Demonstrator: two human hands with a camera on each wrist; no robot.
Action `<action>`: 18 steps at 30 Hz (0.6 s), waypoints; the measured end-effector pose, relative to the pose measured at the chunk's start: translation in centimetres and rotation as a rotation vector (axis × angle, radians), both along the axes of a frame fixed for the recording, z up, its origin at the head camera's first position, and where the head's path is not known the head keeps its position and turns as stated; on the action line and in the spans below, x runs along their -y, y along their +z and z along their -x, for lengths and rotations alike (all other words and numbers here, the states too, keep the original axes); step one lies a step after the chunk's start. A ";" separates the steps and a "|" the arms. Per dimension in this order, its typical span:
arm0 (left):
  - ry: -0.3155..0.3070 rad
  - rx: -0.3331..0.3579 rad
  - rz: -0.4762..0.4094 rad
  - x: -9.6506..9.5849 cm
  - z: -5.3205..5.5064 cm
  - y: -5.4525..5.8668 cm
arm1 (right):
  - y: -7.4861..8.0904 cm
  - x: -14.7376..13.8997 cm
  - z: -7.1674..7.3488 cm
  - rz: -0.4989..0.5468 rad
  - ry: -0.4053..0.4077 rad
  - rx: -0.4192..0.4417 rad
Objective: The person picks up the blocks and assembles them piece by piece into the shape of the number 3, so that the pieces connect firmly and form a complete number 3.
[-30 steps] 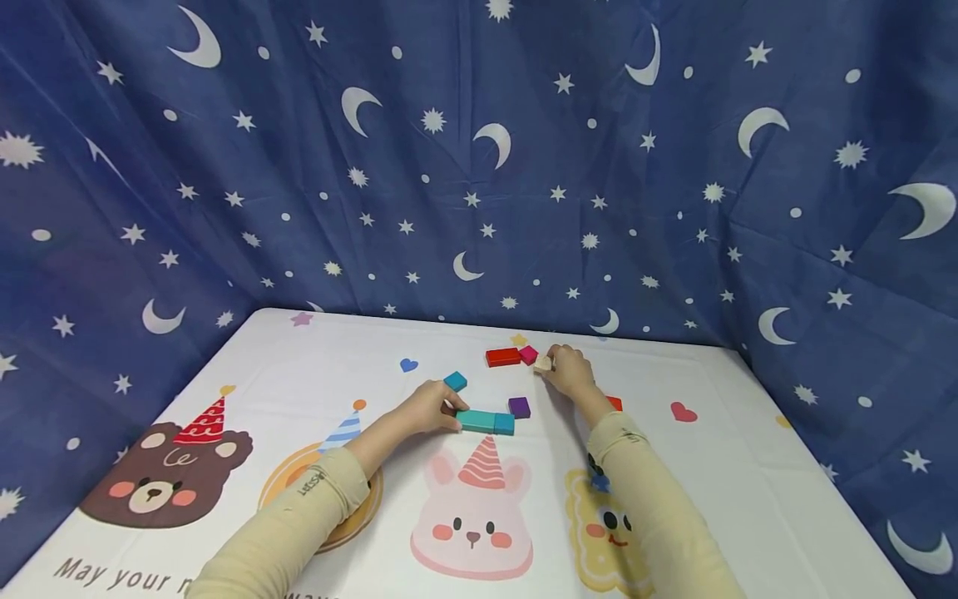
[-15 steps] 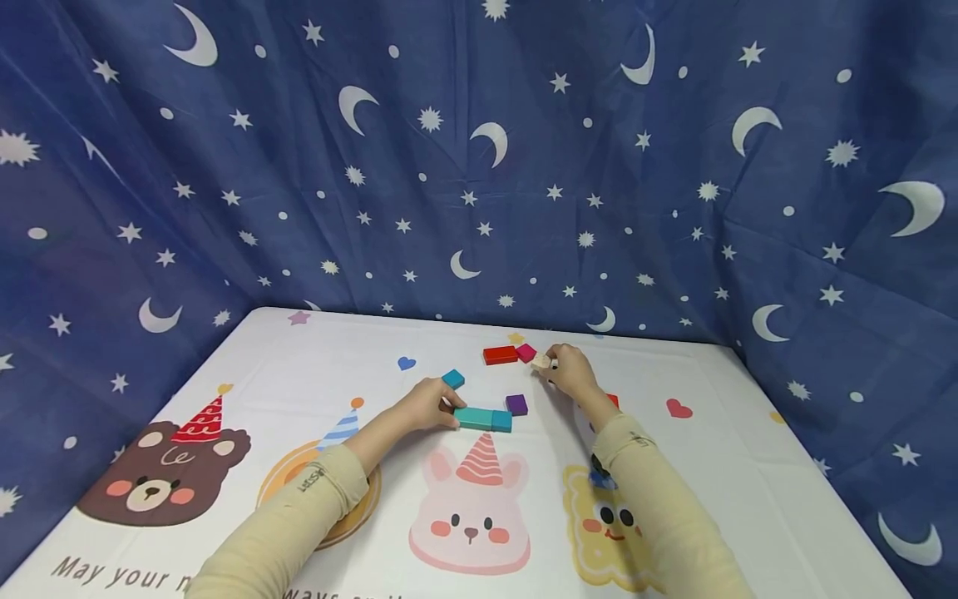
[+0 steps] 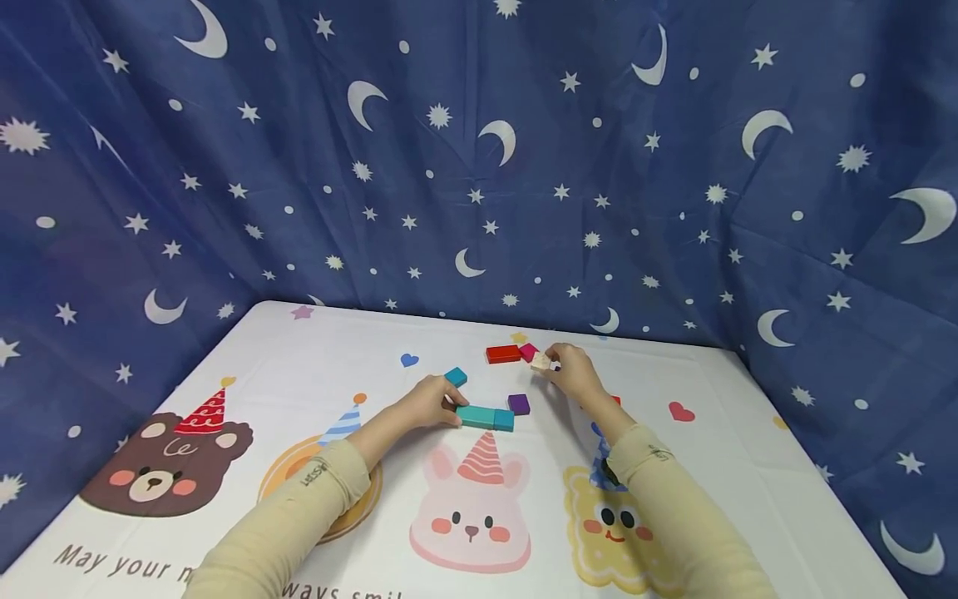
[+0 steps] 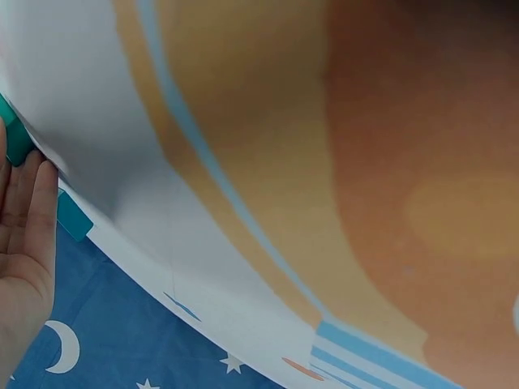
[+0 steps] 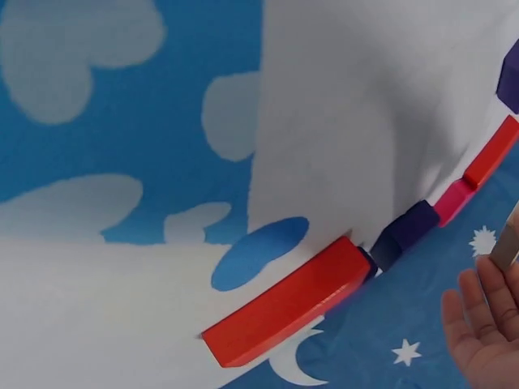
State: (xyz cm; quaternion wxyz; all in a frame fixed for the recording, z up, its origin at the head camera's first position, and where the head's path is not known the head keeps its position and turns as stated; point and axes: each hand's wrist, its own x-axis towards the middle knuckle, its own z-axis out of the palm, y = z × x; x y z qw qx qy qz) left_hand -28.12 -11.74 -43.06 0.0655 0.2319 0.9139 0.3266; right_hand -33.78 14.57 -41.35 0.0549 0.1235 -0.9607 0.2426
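My left hand (image 3: 432,402) grips the left end of a long teal block (image 3: 475,417) between thumb and fingers. A shorter blue-teal block (image 3: 504,420) lies end to end with it. In the left wrist view, the left hand (image 4: 26,235) shows at the left edge beside green-teal blocks. My right hand (image 3: 576,374) pinches a pale wooden block (image 3: 540,362) near a pink block (image 3: 528,353). The right wrist view shows this pale block (image 5: 507,247) at the fingertips of the right hand (image 5: 486,320), partly cut off by the frame edge.
Around the hands lie a red block (image 3: 503,354), a purple block (image 3: 519,404) and a blue block (image 3: 456,377). Another red block (image 5: 288,308) and dark blue-purple blocks (image 5: 403,235) are largely hidden by the right hand in the head view. A starry curtain (image 3: 419,208) stands behind the table.
The pale block has shifted slightly left and turned in the right fingers, and the right forearm has swung a little to the right. The left hand keeps its hold on the teal block.
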 end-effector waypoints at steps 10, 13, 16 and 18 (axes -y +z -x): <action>0.015 0.027 0.003 0.1 -0.3 -0.4 | 0.2 0.1 -1.5 -0.005 0.043 -0.008; 0.022 0.024 0.002 0.0 -0.1 -0.4 | 0.3 -0.1 -1.8 0.003 0.055 0.000; 0.021 0.018 0.003 -0.2 0.0 -0.2 | 0.5 -0.4 -2.2 0.011 0.065 -0.006; 0.013 0.011 0.006 -0.2 0.1 -0.1 | 0.7 -0.6 -2.5 0.018 0.072 -0.011</action>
